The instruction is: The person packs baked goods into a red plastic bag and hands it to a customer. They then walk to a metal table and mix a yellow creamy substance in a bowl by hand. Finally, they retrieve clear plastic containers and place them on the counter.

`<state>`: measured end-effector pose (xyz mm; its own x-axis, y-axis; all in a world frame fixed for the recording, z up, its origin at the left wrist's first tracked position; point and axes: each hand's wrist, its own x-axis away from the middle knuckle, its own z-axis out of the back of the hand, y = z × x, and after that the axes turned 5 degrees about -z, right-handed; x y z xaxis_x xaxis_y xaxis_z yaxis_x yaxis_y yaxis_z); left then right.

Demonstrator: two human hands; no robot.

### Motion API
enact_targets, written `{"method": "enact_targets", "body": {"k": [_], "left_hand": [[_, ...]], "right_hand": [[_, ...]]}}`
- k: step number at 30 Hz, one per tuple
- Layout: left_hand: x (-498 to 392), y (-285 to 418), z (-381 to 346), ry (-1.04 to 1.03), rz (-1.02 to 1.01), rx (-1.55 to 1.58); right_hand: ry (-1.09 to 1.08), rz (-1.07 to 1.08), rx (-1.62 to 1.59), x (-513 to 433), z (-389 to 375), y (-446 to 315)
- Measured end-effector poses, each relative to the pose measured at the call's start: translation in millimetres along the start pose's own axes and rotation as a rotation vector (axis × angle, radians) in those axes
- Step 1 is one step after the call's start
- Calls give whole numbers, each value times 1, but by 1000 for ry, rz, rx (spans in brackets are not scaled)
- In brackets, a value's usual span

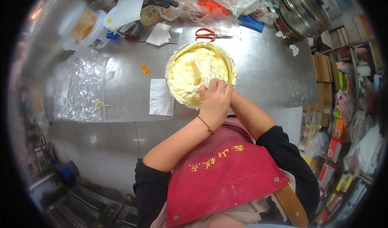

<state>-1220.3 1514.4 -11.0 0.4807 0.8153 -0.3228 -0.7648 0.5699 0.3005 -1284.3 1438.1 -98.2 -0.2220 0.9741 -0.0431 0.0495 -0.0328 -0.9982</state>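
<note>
A round bowl holds pale yellow cream or batter, smeared thickly up its inner wall. My left hand, with a dark red cord on its wrist, is closed over my right wrist at the bowl's near right edge. My right forearm comes in from the right and passes behind the left hand. My right hand seems to lie in the bowl, coated with the yellow mix; its fingers cannot be made out. Red-handled scissors lie just beyond the bowl. White paper lies beside it on the left.
On the metal table lie a clear plastic sheet, a small whisk-like tool and an orange scrap. Tubs, plastic bags and a metal pot stand along the far side. Loaded shelves are at right.
</note>
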Motion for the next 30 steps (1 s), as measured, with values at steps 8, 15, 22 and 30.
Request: {"method": "enact_targets", "body": {"k": [8, 15, 22, 30], "left_hand": [[2, -2, -14, 101, -110, 41], [19, 15, 3, 18, -61, 289], [22, -4, -5, 106, 69, 412], [-7, -55, -68, 232, 235, 348]], "right_hand": [[-149, 39, 143, 29, 14, -15], [-346, 96, 295, 53, 23, -33], [-272, -31, 256, -1, 28, 30], [-351, -438, -186, -73, 27, 73]]}}
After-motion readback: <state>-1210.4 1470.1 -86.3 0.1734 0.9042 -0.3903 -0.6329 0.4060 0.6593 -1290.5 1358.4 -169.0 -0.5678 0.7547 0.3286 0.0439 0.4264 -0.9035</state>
